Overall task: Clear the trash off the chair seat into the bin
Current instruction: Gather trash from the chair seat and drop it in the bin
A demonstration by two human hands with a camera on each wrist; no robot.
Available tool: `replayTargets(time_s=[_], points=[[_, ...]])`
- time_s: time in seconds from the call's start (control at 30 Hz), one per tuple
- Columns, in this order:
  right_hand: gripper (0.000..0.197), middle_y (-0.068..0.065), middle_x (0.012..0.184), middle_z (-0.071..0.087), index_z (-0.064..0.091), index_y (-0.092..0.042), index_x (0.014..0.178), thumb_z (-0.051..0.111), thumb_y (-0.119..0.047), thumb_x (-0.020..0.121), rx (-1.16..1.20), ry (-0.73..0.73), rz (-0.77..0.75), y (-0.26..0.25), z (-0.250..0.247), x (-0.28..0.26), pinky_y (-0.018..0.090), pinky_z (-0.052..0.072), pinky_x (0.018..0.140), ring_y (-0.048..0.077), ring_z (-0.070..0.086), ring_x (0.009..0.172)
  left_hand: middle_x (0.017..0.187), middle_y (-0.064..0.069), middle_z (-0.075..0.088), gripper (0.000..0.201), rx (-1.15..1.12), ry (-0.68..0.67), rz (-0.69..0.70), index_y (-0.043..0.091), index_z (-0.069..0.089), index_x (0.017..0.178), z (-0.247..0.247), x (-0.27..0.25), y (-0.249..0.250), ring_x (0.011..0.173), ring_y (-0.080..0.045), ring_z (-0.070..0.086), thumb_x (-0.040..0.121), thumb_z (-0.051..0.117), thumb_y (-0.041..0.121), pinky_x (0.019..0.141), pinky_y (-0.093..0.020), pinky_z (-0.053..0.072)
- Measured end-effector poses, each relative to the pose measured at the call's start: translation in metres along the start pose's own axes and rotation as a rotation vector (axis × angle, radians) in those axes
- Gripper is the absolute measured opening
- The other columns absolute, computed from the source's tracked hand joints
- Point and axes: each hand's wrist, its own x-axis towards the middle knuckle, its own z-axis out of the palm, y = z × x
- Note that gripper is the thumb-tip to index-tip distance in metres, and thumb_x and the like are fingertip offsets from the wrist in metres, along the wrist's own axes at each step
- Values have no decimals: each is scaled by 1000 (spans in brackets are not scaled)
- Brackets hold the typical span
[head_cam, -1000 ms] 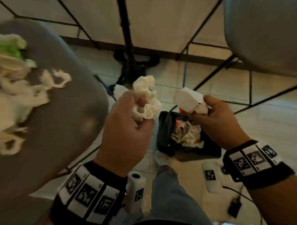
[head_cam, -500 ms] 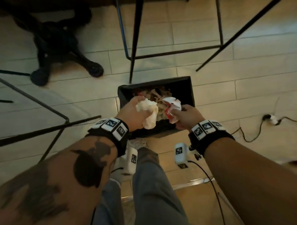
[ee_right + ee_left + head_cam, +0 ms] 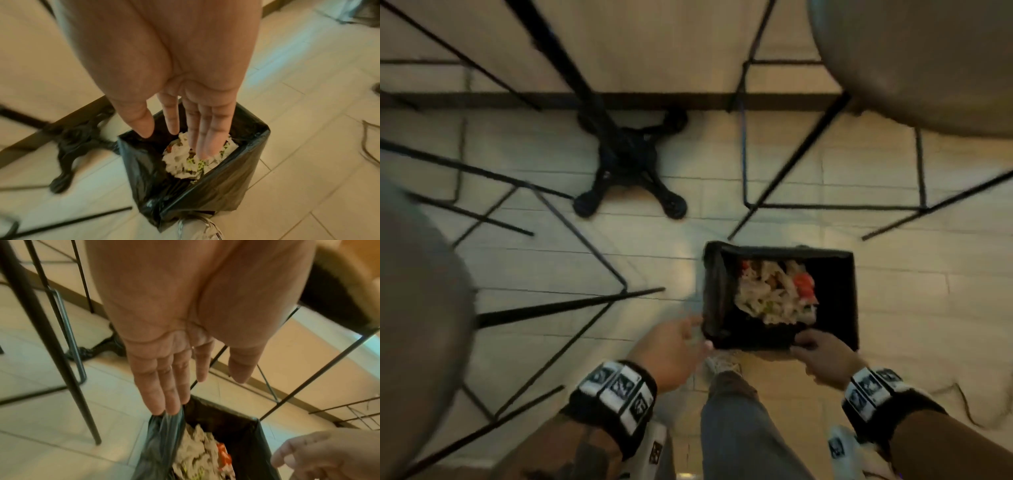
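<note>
The bin [image 3: 854, 294], lined with a black bag, stands on the floor and holds crumpled white paper and red scraps [image 3: 774, 294]. My left hand [image 3: 688, 337] hovers at its near left corner, fingers straight and empty. In the left wrist view, the left hand's [image 3: 195, 369] fingertips are close to the bag's edge [image 3: 164, 426]. My right hand [image 3: 808, 342] is at the near rim, also empty. From the right wrist, its [image 3: 174, 128] straight fingers hang above the paper [image 3: 180, 159] in the bin [image 3: 205, 186]. A grey chair seat [image 3: 414, 308] fills the left edge; no trash shows on that part.
A black table pedestal foot [image 3: 630, 164] stands beyond the bin. Thin black chair legs [image 3: 571, 305] cross the tiled floor on the left and right. Another grey seat [image 3: 928, 61] is at the top right. My leg and shoe [image 3: 722, 365] touch the bin's near side.
Both hands let go of the crumpled tissue and the white-and-red wrapper over the bin. They are now empty with fingers straight, drawn back to the near rim.
</note>
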Motion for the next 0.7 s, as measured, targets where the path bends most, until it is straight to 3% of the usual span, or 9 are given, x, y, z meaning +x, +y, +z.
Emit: replayTargets(time_s=[0.1,0.17,0.2,0.27,0.37,0.4,0.47,0.6,0.7], points=[[13,-3,94,69,63,-31,93,66,-44,92,-303,-81,-83,-47,2,-30,23,46,71,16,68,92,126,16,64,49,20,78,1,41,55,139,-35,-59,-39,113,-8,63,91,64,46,102,-27,50],[32,2,134,63,61,-34,123,59,-50,96,-467,-38,-151,-84,11,-47,29,43,101,17,59,125,128,13,63,52,10,142,5,38,54,140,-56,-99,-64,107,-6,63,90,65,47,100,-25,50],[46,1,154,47,50,-35,141,53,-52,99,-559,22,-232,-102,16,-54,27,30,115,17,43,143,128,12,63,50,-11,167,16,38,54,139,-66,-118,-77,100,-3,61,92,66,46,97,-21,49],[64,-5,167,24,38,-47,150,50,-68,90,-776,15,-347,-131,21,-62,34,11,126,21,20,156,127,11,62,45,-61,232,65,38,56,138,-81,-159,-98,91,3,54,94,66,45,87,-9,46],[63,-12,144,57,54,-67,118,51,-97,63,-870,-7,-456,-183,26,-93,44,39,113,15,53,133,122,20,62,38,-171,334,138,44,57,131,-98,-219,-129,95,7,58,94,65,48,77,-1,41],[54,-15,124,67,57,-62,113,56,-91,67,-807,-21,-516,-217,29,-131,36,50,99,7,63,113,118,22,62,34,-211,371,162,47,59,126,-103,-239,-137,99,7,59,93,66,51,77,-3,44],[24,-15,103,68,57,-49,114,64,-52,91,-679,-9,-672,-286,42,-210,21,52,75,2,66,91,115,21,66,32,-270,439,215,45,64,122,-111,-273,-152,105,5,62,91,68,53,81,-10,50],[25,-12,104,67,59,-39,118,60,-43,94,-553,134,-1017,-389,74,-287,29,53,76,2,64,91,112,25,64,27,-335,621,308,45,66,116,-132,-325,-169,104,1,64,90,69,50,83,-17,54],[33,-8,111,66,61,-33,125,63,-43,93,-527,190,-1163,-456,101,-311,34,56,80,7,66,94,119,30,53,32,-268,888,283,51,55,121,-152,-336,-182,112,4,55,90,63,56,86,-15,51]])
